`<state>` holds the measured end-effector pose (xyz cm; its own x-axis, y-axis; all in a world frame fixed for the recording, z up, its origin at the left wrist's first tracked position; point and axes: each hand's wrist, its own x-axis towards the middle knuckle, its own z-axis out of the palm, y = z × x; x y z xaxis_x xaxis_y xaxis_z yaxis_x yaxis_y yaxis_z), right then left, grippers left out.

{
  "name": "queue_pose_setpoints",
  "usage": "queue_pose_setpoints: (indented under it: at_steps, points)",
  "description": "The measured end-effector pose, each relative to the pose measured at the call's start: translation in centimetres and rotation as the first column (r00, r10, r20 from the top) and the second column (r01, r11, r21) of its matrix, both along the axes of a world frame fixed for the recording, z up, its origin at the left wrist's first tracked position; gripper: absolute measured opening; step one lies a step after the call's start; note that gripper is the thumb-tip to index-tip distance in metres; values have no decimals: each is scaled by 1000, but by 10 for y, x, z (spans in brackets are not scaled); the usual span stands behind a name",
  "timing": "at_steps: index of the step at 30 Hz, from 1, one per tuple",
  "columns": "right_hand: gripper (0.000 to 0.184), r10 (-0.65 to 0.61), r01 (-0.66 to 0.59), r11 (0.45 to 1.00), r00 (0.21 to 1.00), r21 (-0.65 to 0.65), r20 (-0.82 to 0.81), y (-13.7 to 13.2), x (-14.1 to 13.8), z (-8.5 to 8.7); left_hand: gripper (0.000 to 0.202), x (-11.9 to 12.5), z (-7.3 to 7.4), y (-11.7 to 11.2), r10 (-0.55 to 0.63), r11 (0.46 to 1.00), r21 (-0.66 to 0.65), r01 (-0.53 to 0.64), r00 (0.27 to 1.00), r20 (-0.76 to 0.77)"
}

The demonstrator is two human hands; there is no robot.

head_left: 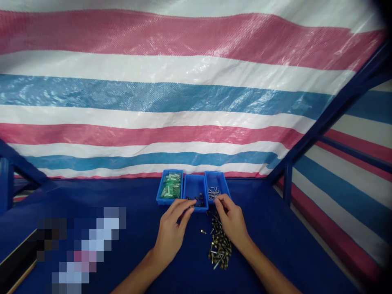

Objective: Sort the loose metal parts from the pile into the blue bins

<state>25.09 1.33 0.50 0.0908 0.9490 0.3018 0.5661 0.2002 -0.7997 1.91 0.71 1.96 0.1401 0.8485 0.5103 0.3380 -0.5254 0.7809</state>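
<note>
My left hand [172, 226] is at the front edge of the middle blue bin [195, 182], thumb and fingers pinched together; anything between them is too small to make out. Small dark fittings [200, 198] lie inside that bin. Over the front of the right blue bin [216, 178], my right hand [234, 222] is closed in a pinch, its contents hidden. Silver nail-like pins [213, 192] lie in this bin. Beneath and beside my right hand spreads a pile of small brass-and-dark screw-like fittings [219, 247]. One loose brass-coloured piece [203, 231] lies left of the pile.
A left blue bin [159, 197] holds green-and-clear packets [171, 184]. All three bins stand side by side on the blue tabletop [131, 245]. Striped sheeting [153, 134] hangs behind, with a blue frame bar [309, 141] at right. A dark object [18, 255] and a pixelated patch are at left.
</note>
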Motion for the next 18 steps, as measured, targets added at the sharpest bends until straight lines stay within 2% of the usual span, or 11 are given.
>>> queue_pose_setpoints:
  at_steps: [3,7,14,18]
  points:
    - [36,1,-1,1000,1000,-8,-11,-1,0,-1,31,-2,-3,2,0,997,-83,3,999,44]
    - [37,13,-13,1000,1000,-15,-16,-2,0,-1,37,-2,-9,4,61,985,-165,-42,992,107]
    - [38,8,-8,1000,1000,-6,-8,-1,0,-2,30,-2,-8,5,44,981,-192,-18,991,129]
    - [40,5,-5,1000,1000,-3,4,0,0,-3,28,-2,-8,4,72,971,-239,-31,984,165]
